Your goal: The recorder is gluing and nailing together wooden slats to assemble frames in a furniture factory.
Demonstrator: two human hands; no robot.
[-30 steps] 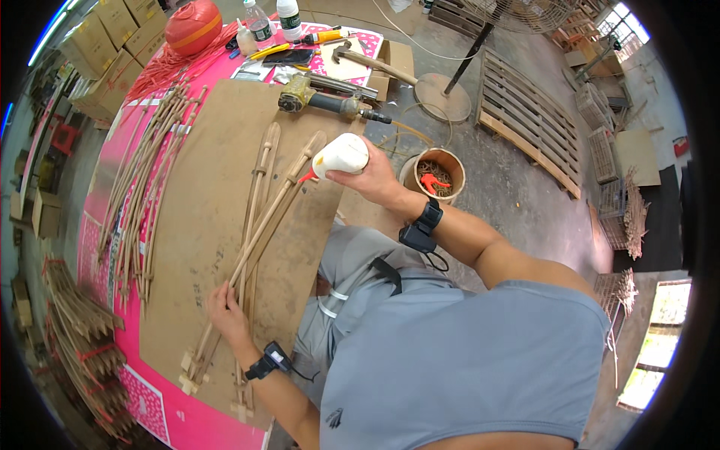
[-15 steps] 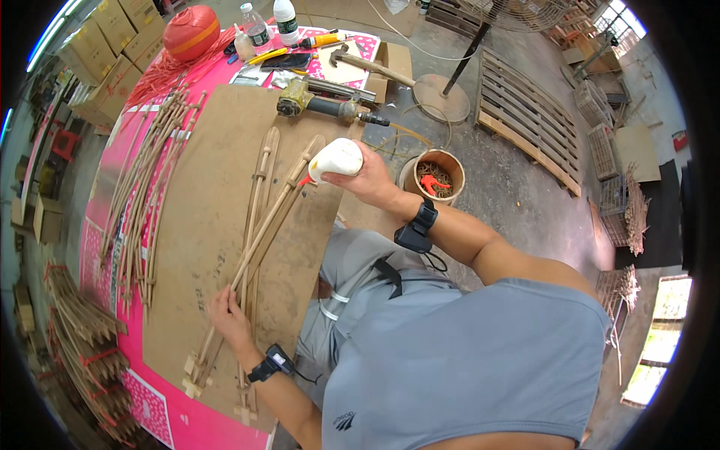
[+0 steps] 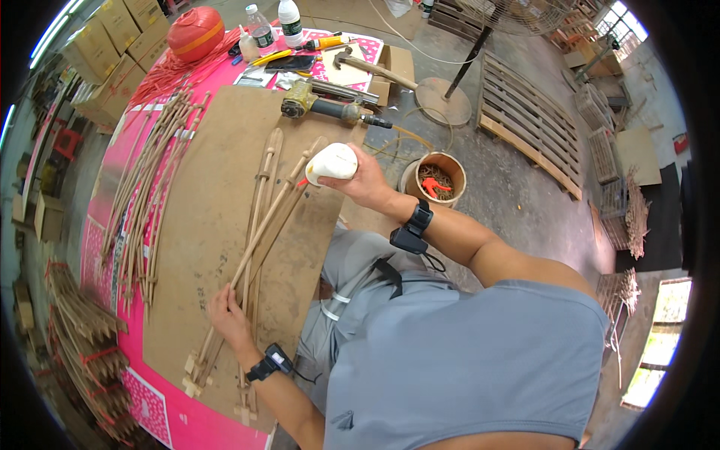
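Note:
My right hand [image 3: 364,182] grips a white squeeze bottle [image 3: 331,163] with a red nozzle, tipped down against the upper end of a long bamboo strip [image 3: 264,229]. That strip lies slanted across a brown board [image 3: 214,202] on the pink table. My left hand [image 3: 227,319] presses down on the lower part of the same bundle of strips. More joined strips [image 3: 259,187] lie alongside under it, with small wooden blocks at their lower ends.
Several loose bamboo strips [image 3: 146,199] lie at the board's left. A nail gun [image 3: 326,105], a hammer [image 3: 367,64], two water bottles [image 3: 274,22] and a red lantern [image 3: 195,31] are at the far end. A round tub [image 3: 435,176] stands on the floor, pallets [image 3: 525,120] beyond.
The right hand with the bottle has shifted slightly along the upper end of the strip. The left hand has stayed on the lower strips.

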